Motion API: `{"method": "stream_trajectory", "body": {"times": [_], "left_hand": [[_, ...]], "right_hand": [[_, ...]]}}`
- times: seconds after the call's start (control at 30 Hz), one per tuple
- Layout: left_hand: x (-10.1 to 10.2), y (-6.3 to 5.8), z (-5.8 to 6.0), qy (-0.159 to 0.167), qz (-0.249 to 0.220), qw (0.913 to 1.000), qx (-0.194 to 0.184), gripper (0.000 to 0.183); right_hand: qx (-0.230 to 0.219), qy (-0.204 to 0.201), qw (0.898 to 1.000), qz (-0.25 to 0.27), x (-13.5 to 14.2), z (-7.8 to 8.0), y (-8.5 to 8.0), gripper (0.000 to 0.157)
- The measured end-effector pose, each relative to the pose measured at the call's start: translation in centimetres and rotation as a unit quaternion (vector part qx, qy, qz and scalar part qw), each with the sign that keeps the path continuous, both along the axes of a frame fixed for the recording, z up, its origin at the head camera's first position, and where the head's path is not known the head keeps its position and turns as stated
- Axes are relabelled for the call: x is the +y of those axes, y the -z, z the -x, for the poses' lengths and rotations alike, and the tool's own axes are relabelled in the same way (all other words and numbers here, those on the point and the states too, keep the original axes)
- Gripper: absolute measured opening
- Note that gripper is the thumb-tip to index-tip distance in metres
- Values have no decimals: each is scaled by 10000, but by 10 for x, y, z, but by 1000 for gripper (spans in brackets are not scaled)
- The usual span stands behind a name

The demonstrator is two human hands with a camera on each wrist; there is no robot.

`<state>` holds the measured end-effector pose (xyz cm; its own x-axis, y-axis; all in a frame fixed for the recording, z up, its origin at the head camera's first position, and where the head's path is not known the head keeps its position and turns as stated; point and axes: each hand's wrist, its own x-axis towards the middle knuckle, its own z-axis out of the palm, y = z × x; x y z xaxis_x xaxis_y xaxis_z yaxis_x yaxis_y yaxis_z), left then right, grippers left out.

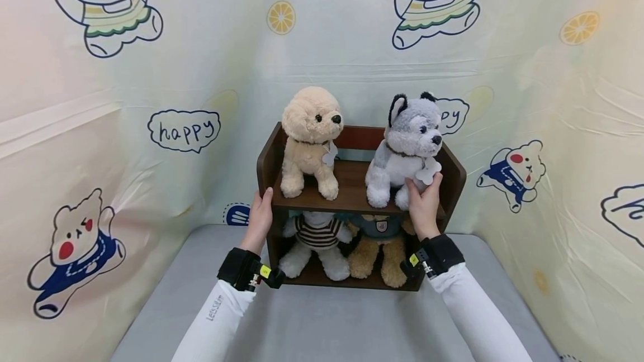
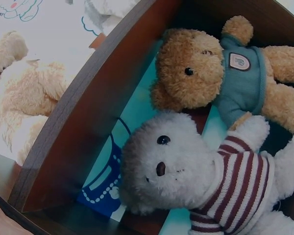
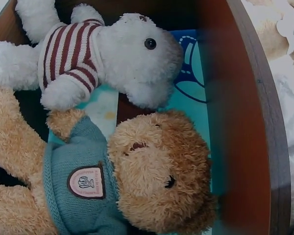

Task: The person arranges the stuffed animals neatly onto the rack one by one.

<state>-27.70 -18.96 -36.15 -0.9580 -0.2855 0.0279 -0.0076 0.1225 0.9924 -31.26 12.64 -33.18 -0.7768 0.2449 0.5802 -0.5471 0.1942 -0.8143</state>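
Observation:
A brown wooden two-tier shelf [image 1: 322, 203] stands before me. My left hand [image 1: 259, 219] grips its left side panel near the upper board, with the thumb toward the front. My right hand [image 1: 425, 205] holds the lower front of a grey-and-white plush husky [image 1: 410, 141] just under its white tag [image 1: 429, 171]; its farther fingers are partly hidden. To the left on the upper board sits a cream plush dog [image 1: 312, 122]. Below are a white plush toy in a striped shirt [image 2: 161, 156] and a brown teddy bear in a teal sweater [image 3: 157, 171].
The shelf rests on a grey surface [image 1: 322, 328]. Behind and beside it hangs a pale printed curtain [image 1: 342, 60] with cartoon bears and orange slices. The shelf's raised right side panel [image 1: 453, 177] stands close to the husky.

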Motion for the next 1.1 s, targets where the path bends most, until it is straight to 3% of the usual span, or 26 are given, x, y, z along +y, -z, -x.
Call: {"method": "stream_trajectory", "body": {"times": [0.2,0.63,1.1], "left_hand": [[0,-1,0,-5,-29,10000,-2,57],[-2,0,-2,-54,33,10000,-35,57],[0,0,0,-13,-11,10000,-29,60]], "right_hand": [[-276,114,9991,-285,3,20,13,51],[-655,529,9906,-1083,-10,28,8,61],[-712,742,9866,-1268,-16,35,4,58]]}}
